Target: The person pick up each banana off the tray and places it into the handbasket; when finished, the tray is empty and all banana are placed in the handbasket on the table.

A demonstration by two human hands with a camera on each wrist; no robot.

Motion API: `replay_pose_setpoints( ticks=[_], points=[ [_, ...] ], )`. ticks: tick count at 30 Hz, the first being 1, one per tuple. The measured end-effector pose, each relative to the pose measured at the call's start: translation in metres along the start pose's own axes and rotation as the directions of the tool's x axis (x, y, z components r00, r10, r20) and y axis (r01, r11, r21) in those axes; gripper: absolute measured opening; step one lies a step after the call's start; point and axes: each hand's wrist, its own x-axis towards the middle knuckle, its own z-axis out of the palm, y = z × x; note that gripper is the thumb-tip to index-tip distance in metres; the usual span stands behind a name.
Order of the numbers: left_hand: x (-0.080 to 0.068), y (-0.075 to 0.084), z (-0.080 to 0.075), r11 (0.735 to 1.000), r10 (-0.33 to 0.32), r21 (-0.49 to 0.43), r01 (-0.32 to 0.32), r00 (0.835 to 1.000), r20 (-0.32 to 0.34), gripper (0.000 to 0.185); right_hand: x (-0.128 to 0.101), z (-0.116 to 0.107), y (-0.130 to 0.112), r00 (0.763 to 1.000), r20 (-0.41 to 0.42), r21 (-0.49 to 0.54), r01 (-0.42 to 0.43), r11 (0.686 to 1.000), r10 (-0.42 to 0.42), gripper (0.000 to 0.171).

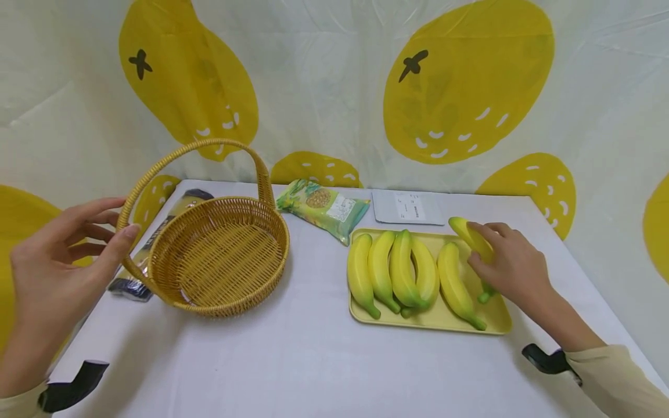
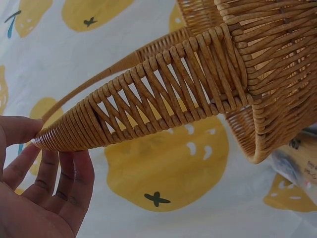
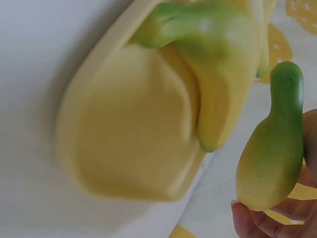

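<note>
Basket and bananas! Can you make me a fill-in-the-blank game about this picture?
1. The left grip holds the basket by its ____.
2. The right grip holds a yellow-and-green ____.
3. In the head view, the basket is to the ____ of the tray.

Missing words: handle; banana; left.

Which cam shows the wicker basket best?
Head: it frames the basket whole, interior and handle included, bar the bit of handle the left hand covers. Left wrist: close-up of handle weave, bowl cropped. Right wrist: no basket.
</note>
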Motion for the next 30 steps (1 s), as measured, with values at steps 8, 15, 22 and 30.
replay_pose_setpoints(
  ticks=[8,15,22,30],
  points=[
    [0.000,0.000,-0.001,0.999,0.004,-0.039,-0.004,1.000,-0.002,0.046,0.014,-0.006,-0.025,0.994,-0.047,0.008,0.098,0.995,-0.097,0.055],
    [0.000,0.002,-0.001,0.999,0.002,-0.049,-0.002,1.000,-0.004,0.046,0.034,-0.014,-0.048,0.980,-0.065,-0.016,0.189,0.982,-0.189,0.052],
    [0.000,0.001,-0.001,1.000,-0.009,-0.018,0.009,1.000,0.006,0.050,0.055,-0.020,-0.073,0.952,-0.102,-0.016,0.287,0.958,-0.287,0.053],
    [-0.001,0.003,-0.001,1.000,-0.025,-0.010,0.025,1.000,0.003,0.049,0.076,-0.013,-0.104,0.932,-0.086,-0.007,0.354,0.935,-0.353,0.051]
  ],
)
